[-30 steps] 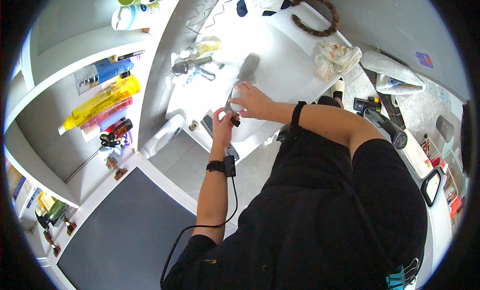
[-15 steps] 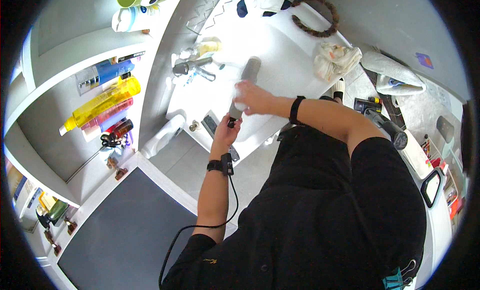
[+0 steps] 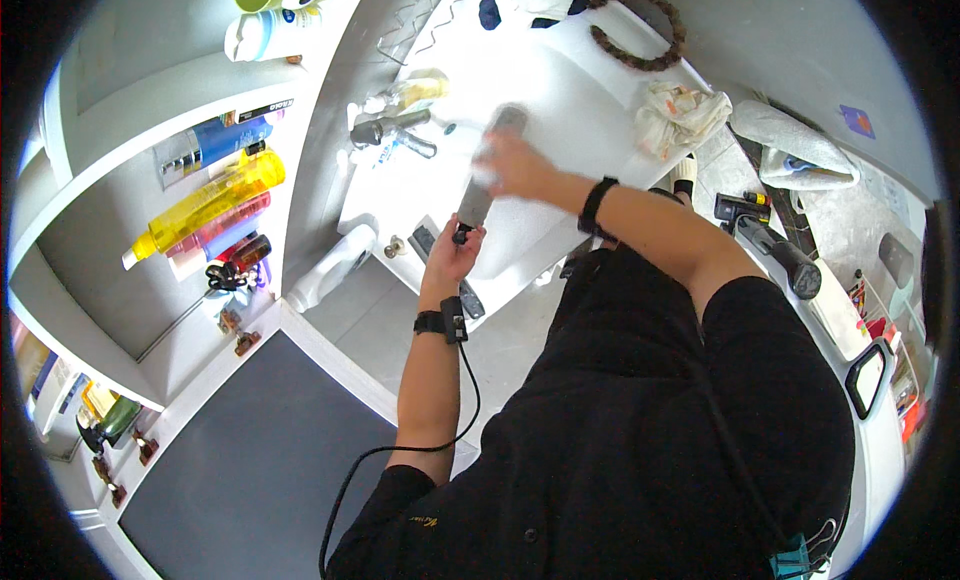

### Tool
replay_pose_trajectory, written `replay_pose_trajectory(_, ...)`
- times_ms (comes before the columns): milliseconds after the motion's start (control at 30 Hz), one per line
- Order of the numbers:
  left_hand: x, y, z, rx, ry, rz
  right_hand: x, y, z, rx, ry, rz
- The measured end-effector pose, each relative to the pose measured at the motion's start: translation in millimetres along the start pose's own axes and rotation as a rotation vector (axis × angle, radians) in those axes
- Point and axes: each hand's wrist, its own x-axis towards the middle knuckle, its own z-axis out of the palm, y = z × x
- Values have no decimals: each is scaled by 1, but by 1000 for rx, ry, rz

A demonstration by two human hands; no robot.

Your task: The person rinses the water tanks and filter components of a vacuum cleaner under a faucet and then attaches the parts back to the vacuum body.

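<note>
- Two bare hands are at one long gray tube (image 3: 474,207), which slants over the white basin (image 3: 580,115) at the upper middle of the frame.
- The left hand (image 3: 455,258) grasps the tube's lower end, its fingers around the black tip (image 3: 461,237).
- The right hand (image 3: 518,168) is over the upper half, blurred; something white shows at its fingertips, and I cannot tell whether it is gripped or whether the fingers close on the tube.
- One second ago both hands met near the lower end; since then the right hand has travelled up the tube while the left has stayed at the tip. I read this as a lengthwise stroke, one end steadied while the other hand works the surface.
- Around them, toward the upper left, are a metal tap (image 3: 369,134) and a yellowish bottle (image 3: 422,92); toward the upper right, a crumpled cream cloth (image 3: 683,118) and a brown braided ring (image 3: 682,28).
</note>
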Motion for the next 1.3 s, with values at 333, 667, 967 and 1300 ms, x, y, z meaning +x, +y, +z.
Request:
replay_pose_trajectory(333,-10,-15,32,485,57,443,2,-60,-10,103,-103,68)
replay_pose_trajectory(667,17,-10,74,1126,63,1044,17,-55,-39,-1,83,227)
replay_pose_trajectory(967,17,-7,89,1123,104,1030,34,-30,-45,-195,193,372)
replay_pose_trajectory(1300,22,2,82,657,-138,671,38,-36,-41,-203,134,301)
